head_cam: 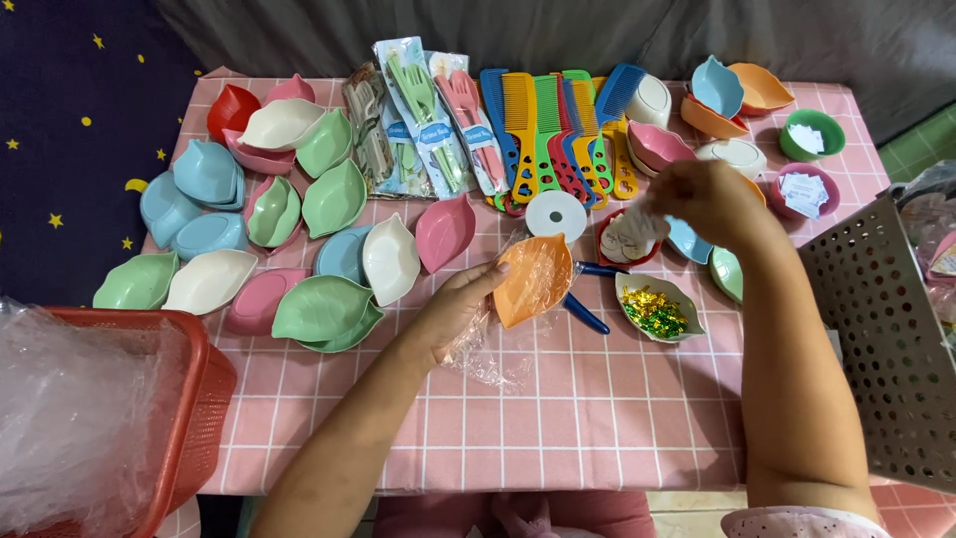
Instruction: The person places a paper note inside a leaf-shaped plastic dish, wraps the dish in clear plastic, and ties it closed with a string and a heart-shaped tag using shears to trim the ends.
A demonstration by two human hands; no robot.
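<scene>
The left hand (453, 309) is gripping an orange leaf-shaped dish (533, 281) in a clear plastic bag (488, 349), fingers curling round its near edge, thumb on the rim. It is hovering just above the pink checked tablecloth (597, 399). The right hand (702, 199) is blurring over a red dish (627, 239) of pale bits (grip impossible to tell). A white tape roll (556, 215), combs (558, 134) and a dish of gold-green sweets (657, 309) are crowding close around.
</scene>
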